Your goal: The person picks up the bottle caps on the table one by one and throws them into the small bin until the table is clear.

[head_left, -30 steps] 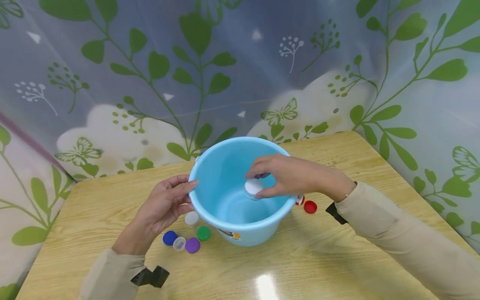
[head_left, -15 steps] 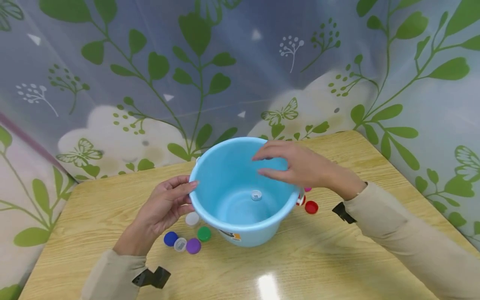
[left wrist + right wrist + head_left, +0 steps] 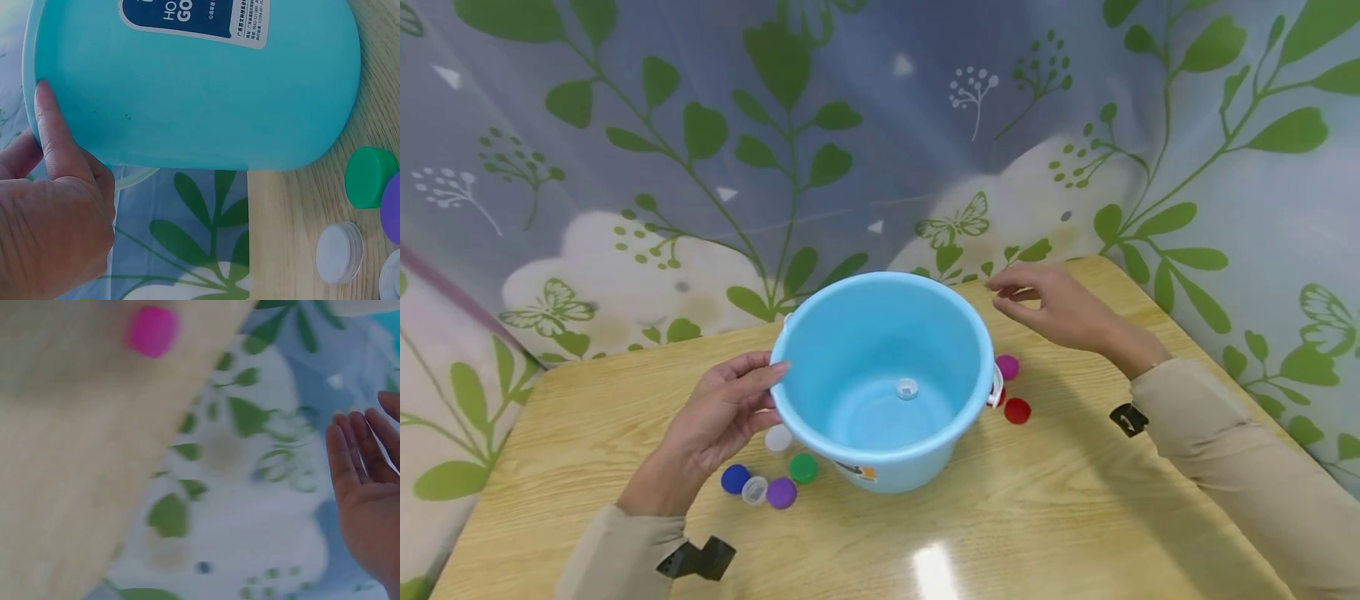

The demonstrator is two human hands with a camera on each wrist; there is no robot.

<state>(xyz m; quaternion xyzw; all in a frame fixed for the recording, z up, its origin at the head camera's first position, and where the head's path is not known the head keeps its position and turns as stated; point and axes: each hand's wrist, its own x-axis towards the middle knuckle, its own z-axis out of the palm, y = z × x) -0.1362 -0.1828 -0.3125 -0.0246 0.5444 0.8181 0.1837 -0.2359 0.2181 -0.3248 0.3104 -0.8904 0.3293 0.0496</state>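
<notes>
A light blue bucket (image 3: 880, 467) stands on the wooden table, and one white bottle cap (image 3: 907, 388) lies on its floor. My left hand (image 3: 718, 417) grips the bucket's left rim between thumb and fingers; the left wrist view shows those fingers (image 3: 59, 137) against the outer wall. Beyond the bucket's right side, my right hand (image 3: 1060, 312) hovers above the table holding nothing, its fingers loosely bent. Nearest below it lie a magenta cap (image 3: 1007, 367) and a red cap (image 3: 1018, 411). Another red cap is partly hidden behind the bucket's white handle (image 3: 996, 387).
Left of the bucket lie a blue cap (image 3: 735, 478), a purple cap (image 3: 782, 493), a green cap (image 3: 803, 468), a clear-white cap (image 3: 755, 491) and a white cap (image 3: 778, 438). A leaf-patterned curtain (image 3: 850, 150) borders the table's (image 3: 1037, 500) back and sides.
My right hand has let go of the white cap inside the bucket, risen out and moved right, past the rim. The left hand keeps its grip on the rim.
</notes>
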